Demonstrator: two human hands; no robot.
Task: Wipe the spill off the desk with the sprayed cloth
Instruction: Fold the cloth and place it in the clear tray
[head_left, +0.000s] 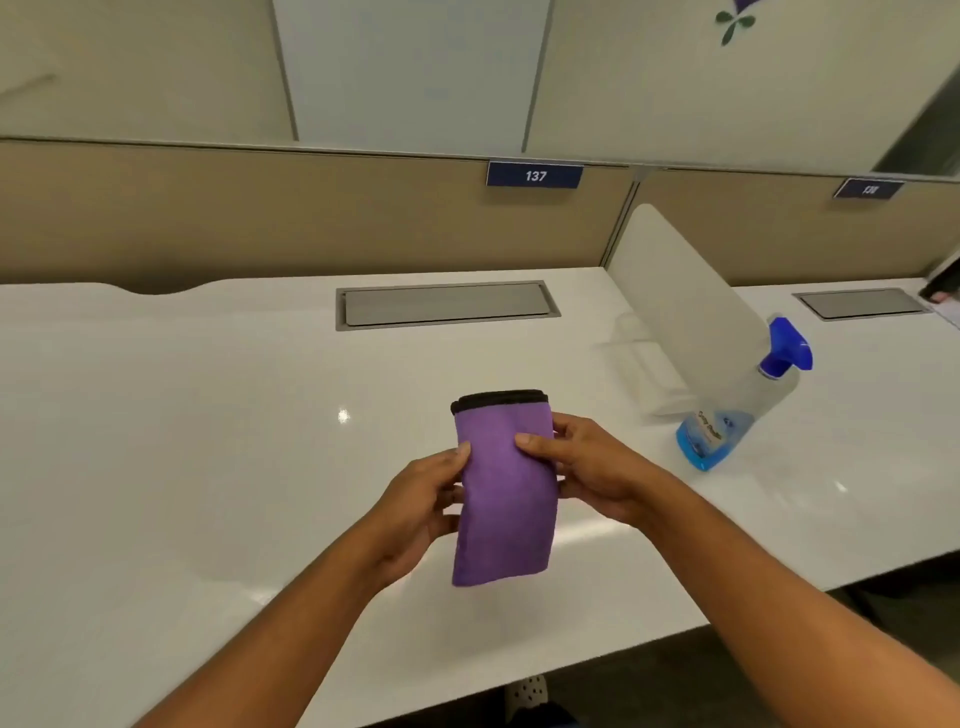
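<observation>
A folded purple cloth with a black hem at its top edge is held upright above the white desk. My left hand grips its left side with the thumb on the front. My right hand grips its right side, thumb also pressed on the front. A spray bottle with a blue trigger head and blue liquid at the bottom stands on the desk to the right of my hands. I cannot make out a spill on the glossy desk surface.
A grey cable hatch is set into the desk behind the cloth. A frosted divider panel stands at the right, beside the bottle. A beige partition with a blue label reading 137 runs along the back. The desk's front edge is near my arms.
</observation>
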